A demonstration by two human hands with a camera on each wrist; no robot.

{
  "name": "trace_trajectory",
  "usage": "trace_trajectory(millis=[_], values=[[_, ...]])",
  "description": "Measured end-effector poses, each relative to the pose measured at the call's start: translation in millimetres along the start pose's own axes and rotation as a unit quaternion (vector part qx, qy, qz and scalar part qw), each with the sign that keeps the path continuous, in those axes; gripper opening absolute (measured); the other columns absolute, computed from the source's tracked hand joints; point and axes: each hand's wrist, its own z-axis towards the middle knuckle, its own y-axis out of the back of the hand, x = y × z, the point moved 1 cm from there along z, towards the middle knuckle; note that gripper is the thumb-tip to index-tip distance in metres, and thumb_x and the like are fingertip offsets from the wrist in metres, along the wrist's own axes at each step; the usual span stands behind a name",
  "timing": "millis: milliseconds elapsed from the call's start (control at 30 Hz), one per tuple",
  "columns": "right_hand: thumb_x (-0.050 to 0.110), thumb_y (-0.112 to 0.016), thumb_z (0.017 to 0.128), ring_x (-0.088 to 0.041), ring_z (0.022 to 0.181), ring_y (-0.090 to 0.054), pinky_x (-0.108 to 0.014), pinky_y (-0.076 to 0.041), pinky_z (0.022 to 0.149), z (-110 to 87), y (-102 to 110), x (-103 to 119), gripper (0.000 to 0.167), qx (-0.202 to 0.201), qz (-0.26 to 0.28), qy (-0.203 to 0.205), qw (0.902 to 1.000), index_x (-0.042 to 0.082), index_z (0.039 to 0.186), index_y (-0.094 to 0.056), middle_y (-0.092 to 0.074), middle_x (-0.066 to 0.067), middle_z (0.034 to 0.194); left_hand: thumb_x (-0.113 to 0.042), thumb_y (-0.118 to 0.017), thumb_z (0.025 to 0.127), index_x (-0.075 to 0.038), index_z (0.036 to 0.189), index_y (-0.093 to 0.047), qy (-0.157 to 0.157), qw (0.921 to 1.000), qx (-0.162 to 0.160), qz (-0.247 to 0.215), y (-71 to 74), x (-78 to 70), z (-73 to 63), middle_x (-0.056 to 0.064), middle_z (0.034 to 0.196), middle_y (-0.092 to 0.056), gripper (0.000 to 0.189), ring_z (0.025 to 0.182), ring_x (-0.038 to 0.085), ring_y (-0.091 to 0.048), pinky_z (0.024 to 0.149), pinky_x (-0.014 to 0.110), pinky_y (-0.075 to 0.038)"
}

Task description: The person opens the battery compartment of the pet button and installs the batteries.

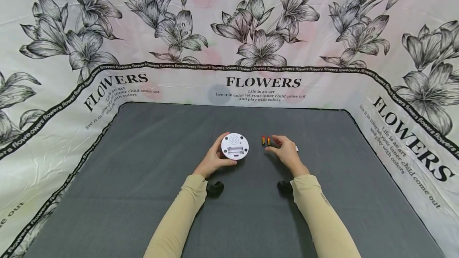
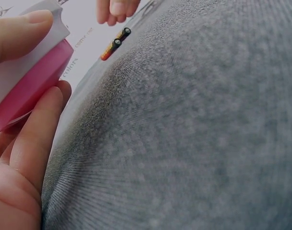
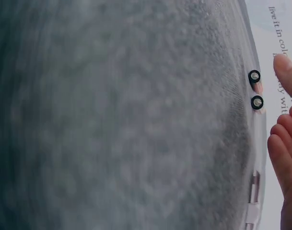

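Left hand (image 1: 212,162): I am gripping the round device by its edge, thumb on the near side, fingers curling round the far side; this hold is leaving the face uncovered
Round device (image 1: 234,140): it is sitting in my grasp just below the centre of the head view, its white underside facing up, probably so that I am seeing into the battery bay (image 1: 235,151); its pink part (image 2: 38,81) is showing at the upper left of the left wrist view
Right hand (image 1: 287,154): I am holding nothing with it; thumb and fingers are standing apart, hovering beside the batteries
Batteries (image 1: 263,141): two are lying side by side, right of centre in the head view; I am judging that spot handy for my right hand
White piece (image 3: 252,211): it is lying at the lower right of the right wrist view; I am not making out what it is
Grey cloth (image 1: 143,162): it is spreading beneath everything, its plain colour setting off the small parts
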Motion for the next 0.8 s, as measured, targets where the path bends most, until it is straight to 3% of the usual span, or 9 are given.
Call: trace_trajectory(millis=[400,800], values=[[0.018,-0.077,0.077,-0.034,0.102,-0.055,-0.046,-0.043,0.087,10.1,-7,-5,0.056,0.04,-0.049,-0.042,0.9971,-0.007,0.123,-0.056,-0.057,-0.023,0.115,0.01,-0.076,0.07,-0.019,0.147,-0.024,-0.006,1.0,-0.002,-0.002,0.2,1.9,0.6,0.01,0.139,-0.035,0.097,0.107,0.025,-0.051,0.085,0.031,-0.046],[0.018,-0.078,0.076,-0.031,0.092,-0.056,-0.044,-0.045,0.079,17.8,-11,-5,0.04,0.021,-0.069,-0.045,0.9964,-0.005,0.106,-0.066,-0.062,-0.019,0.098,0.011,-0.076,0.069,-0.018,0.146,-0.024,-0.005,1.0,-0.004,0.001,-0.6,1.7,1.4,0.009,0.139,-0.035,0.097,0.11,0.024,-0.048,0.086,0.031,-0.045]])
